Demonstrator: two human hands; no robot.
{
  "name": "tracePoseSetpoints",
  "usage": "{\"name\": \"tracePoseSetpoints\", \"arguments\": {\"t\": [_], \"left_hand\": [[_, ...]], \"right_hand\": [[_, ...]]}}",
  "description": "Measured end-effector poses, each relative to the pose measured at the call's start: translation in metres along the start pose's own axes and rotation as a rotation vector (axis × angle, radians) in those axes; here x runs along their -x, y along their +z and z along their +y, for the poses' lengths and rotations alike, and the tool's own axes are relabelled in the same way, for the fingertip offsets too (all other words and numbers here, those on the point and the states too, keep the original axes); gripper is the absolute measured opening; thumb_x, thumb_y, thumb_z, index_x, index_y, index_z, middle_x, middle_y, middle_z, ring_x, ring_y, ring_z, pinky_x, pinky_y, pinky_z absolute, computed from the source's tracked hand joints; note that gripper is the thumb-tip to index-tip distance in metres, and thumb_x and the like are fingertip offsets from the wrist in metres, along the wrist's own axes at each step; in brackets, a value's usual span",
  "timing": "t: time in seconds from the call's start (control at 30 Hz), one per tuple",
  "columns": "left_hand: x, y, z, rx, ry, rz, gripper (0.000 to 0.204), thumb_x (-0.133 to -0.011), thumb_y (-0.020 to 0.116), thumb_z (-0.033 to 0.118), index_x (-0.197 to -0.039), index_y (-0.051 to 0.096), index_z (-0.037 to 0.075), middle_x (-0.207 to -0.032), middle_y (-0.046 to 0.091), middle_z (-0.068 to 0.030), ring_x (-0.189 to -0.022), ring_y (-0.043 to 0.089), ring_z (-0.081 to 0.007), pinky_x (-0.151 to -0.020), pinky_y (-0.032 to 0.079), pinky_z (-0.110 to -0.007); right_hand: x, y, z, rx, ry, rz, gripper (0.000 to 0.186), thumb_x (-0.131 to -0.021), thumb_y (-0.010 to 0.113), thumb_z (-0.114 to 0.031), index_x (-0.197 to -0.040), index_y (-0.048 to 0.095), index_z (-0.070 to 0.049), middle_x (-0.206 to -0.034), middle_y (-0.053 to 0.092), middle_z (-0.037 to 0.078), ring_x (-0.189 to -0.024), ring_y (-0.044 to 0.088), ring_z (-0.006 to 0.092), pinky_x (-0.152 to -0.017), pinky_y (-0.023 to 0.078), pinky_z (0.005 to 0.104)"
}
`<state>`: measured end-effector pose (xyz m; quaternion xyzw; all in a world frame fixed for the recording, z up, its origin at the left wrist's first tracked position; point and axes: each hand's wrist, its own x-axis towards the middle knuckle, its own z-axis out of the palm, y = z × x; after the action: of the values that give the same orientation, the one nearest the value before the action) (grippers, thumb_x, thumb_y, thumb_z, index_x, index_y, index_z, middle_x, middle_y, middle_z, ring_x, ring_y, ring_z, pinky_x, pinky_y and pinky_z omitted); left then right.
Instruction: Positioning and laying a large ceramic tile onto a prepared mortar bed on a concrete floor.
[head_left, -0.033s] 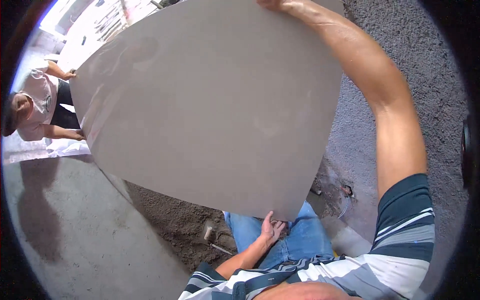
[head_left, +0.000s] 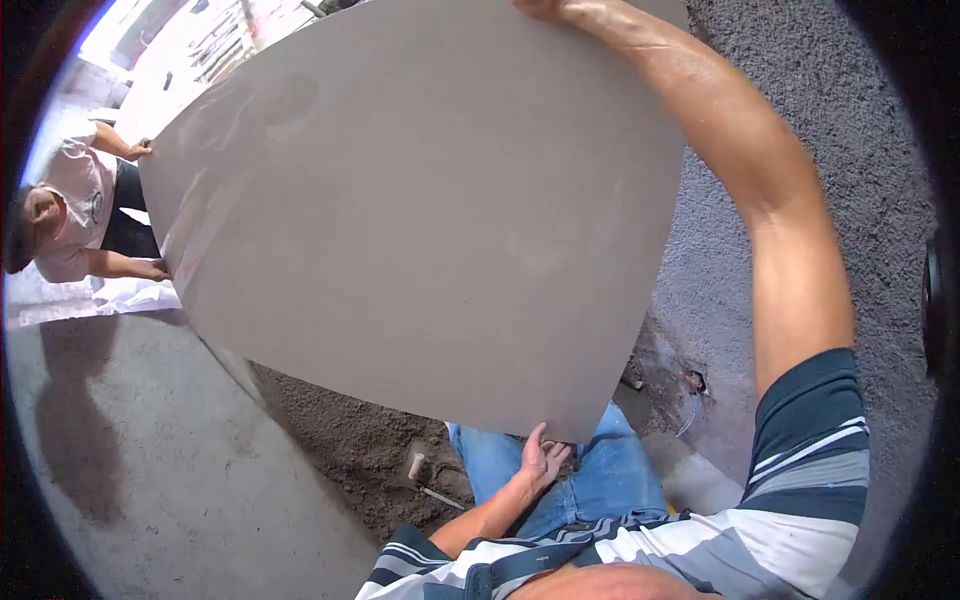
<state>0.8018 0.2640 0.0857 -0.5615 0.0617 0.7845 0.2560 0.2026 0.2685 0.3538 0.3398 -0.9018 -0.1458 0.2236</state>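
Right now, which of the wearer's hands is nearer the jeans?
The left hand, at the lower edge of the grey slab; the right hand is up at the picture's top.

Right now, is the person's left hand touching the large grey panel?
Touching. The head view shows it: the left hand is at the near edge of the large grey panel, its thumb lying over that edge.

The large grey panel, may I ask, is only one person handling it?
No, a co-worker's hands hold the left end of the panel, and the wearer's left hand is at its near edge.
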Motion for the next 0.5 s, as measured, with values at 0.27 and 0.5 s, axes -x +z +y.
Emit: {"name": "tracePoseSetpoints", "arguments": {"t": [0.27,0.5], "left_hand": [[0.114,0.148,0.167,-1.565,0.444,-0.429,0.022,-0.078,0.053,0.023,-0.075,0.057,0.002,-0.065,0.059,-0.0056,-0.057,0.056,-0.0132,-0.052,0.047,-0.027],[0.168,0.413,0.321,-1.43,3.088,-0.041,0.035,-0.076,0.053,0.034,-0.087,0.054,0.001,-0.087,0.055,-0.0174,-0.086,0.052,-0.0315,-0.072,0.041,-0.04]], "right_hand": [[0.015,-0.026,-0.011,-0.323,0.331,0.055,0.029,-0.083,0.035,-0.027,-0.081,0.055,-0.006,-0.078,0.06,0.015,-0.068,0.06,0.029,-0.059,0.047,0.0415],[0.013,-0.037,-0.013,-0.293,0.311,-0.069,0.03,-0.083,0.032,-0.023,-0.089,0.055,-0.005,-0.092,0.058,0.017,-0.084,0.058,0.0262,-0.066,0.048,0.0407]]}}
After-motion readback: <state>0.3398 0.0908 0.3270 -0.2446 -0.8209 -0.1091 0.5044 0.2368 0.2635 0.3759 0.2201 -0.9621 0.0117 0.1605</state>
